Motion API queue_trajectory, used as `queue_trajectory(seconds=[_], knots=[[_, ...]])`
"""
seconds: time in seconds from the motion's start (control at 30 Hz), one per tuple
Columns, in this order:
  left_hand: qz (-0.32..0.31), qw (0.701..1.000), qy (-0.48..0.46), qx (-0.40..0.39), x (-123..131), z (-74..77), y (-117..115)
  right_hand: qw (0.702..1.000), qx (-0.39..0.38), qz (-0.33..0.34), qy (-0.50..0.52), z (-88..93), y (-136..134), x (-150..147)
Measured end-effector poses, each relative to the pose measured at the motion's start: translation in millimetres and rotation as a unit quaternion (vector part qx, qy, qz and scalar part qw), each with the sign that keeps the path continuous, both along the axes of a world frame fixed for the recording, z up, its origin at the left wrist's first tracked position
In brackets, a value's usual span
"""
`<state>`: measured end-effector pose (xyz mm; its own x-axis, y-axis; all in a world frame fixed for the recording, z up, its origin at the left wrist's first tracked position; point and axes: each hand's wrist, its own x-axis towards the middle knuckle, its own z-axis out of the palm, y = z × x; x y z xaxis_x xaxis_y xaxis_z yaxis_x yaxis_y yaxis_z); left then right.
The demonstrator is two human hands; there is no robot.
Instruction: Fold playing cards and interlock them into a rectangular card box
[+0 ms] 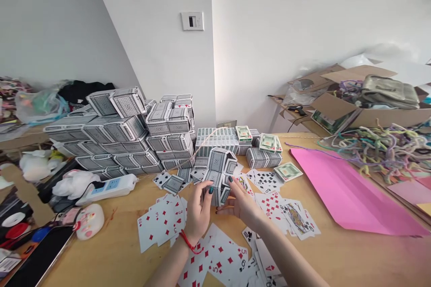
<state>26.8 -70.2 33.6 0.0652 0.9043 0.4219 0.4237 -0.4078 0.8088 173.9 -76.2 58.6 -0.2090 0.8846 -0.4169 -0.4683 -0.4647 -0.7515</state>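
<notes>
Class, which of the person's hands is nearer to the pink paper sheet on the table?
Right. The right hand holds the card block on the side facing the pink paper sheet; the left hand holds the block's opposite side, farther away.

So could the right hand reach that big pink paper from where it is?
Probably yes. The right hand and left hand both hold the folded card block, so it would have to let go first. The pink paper lies flat to its right on the table, with only loose cards between.
</notes>
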Motion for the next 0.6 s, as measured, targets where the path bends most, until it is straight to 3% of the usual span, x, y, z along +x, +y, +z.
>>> queue_trajectory(seconds=[0.37, 0.6], knots=[[-0.019, 1.0, 0.013, 0.003, 6, 13.7, -4, 1.0, -0.023, 0.004, -0.004, 11.4, -4, -7], [-0.036, 0.998, 0.028, -0.033, 10, 18.7, -7, 0.996, -0.011, 0.053, -0.077, -11.7, -3, -6]])
